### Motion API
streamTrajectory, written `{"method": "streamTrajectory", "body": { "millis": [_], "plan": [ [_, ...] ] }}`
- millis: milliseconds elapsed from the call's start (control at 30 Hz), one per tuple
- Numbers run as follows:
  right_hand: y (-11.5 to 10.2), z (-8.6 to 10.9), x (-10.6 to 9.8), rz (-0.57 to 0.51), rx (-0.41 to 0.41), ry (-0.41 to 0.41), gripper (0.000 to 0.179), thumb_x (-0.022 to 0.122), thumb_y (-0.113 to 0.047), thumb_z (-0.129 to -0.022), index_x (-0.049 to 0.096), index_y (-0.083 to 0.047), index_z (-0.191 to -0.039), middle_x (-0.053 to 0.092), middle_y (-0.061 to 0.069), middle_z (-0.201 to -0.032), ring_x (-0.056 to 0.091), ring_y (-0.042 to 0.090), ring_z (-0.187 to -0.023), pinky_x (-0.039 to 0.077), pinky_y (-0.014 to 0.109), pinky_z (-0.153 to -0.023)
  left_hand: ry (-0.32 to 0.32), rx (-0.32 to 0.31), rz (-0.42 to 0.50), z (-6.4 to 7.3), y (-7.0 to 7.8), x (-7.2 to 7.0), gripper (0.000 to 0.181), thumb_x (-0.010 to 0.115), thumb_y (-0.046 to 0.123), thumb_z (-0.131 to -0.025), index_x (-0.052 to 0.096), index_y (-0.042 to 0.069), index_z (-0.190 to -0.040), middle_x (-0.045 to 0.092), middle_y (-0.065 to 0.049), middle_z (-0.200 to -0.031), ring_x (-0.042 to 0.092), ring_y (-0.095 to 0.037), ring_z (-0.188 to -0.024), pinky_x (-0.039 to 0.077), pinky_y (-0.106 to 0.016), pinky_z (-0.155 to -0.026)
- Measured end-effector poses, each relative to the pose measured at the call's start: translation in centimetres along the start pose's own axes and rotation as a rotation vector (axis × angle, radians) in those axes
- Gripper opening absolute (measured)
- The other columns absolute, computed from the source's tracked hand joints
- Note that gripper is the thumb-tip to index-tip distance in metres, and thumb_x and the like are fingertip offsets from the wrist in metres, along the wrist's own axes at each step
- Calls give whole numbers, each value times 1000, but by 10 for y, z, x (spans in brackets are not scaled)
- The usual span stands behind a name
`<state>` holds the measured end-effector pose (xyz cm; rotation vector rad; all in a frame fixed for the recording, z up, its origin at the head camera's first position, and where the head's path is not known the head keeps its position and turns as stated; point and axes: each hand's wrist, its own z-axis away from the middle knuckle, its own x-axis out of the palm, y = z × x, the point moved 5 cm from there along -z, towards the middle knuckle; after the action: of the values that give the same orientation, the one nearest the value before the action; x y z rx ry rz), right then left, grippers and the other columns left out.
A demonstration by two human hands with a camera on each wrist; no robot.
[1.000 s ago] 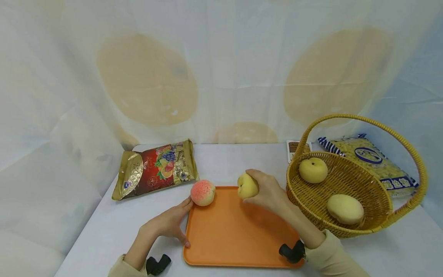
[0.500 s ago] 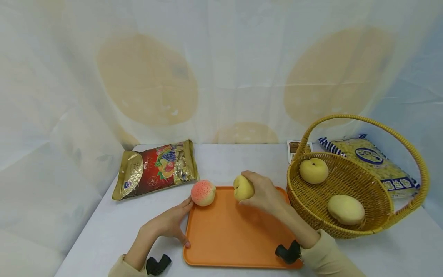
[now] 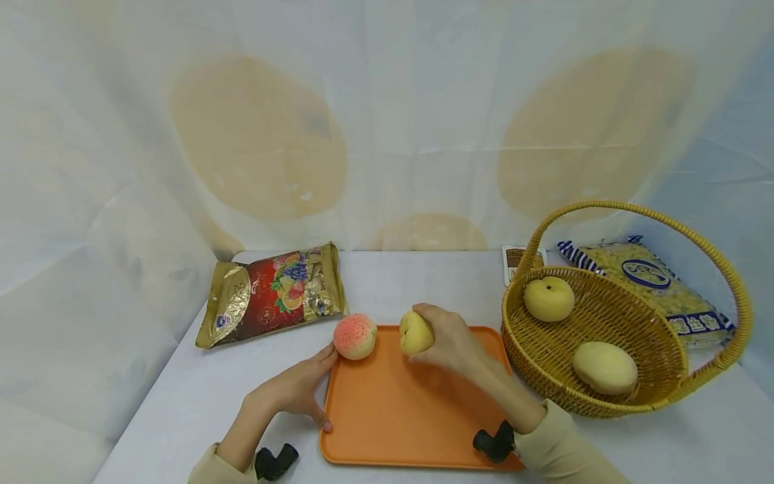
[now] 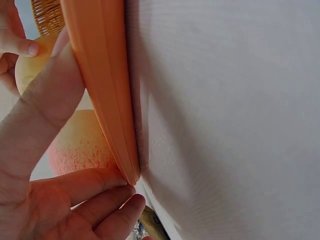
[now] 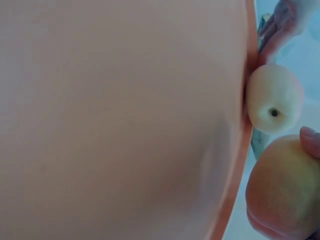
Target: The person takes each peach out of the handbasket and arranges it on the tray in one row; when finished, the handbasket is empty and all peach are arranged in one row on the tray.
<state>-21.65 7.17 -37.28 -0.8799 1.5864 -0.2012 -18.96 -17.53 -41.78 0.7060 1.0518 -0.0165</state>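
Observation:
My right hand (image 3: 447,343) grips a yellow peach (image 3: 415,333) above the upper middle of the orange tray (image 3: 417,417). In the right wrist view this peach (image 5: 282,190) shows at the lower right, with a fingertip on it. A pink-and-cream peach (image 3: 355,337) sits in the tray's far left corner. My left hand (image 3: 296,390) spreads along the tray's left edge, thumb near the front and fingers by the pink peach. The left wrist view shows its thumb and fingertips touching the tray rim (image 4: 107,85), the fingers fairly straight.
At right stands a wicker basket (image 3: 526,370) with a tall handle, holding a yellow peach (image 3: 549,299) and a pale peach (image 3: 605,368). Behind it lie a yellow-and-blue bag (image 3: 647,275) and a small card (image 3: 512,259). A red-gold candy bag (image 3: 272,296) lies at back left.
The right hand has carried the yellow peach leftward over the tray, closer to the pink peach. My left hand, the pink peach and the tray have kept their places.

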Motion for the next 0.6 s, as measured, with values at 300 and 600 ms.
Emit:
{"method": "streamTrajectory", "body": {
  "millis": [300, 600],
  "plan": [
    [-3, -3, 8, -17, 9, -13, 75, 91, -14, -58, 59, 1, -124, 67, 12, -118, 64, 28, -104, 54, 43, -88, -2, 5, 10, 0, 0, -1, 125, 92, 38, -56, 21, -6, -150, 14, -23, -159, 20, -40, -146, 24, -55, -116],
    [-3, -6, 18, -10, 11, -35, 76, 91, -15, -59, 58, 1, -126, 66, 12, -119, 64, 28, -104, 54, 43, -89, -7, 0, 20, 0, -2, 1, 124, 91, 39, -56, 22, -6, -149, 14, -23, -159, 20, -40, -146, 24, -55, -116]
  ]
}}
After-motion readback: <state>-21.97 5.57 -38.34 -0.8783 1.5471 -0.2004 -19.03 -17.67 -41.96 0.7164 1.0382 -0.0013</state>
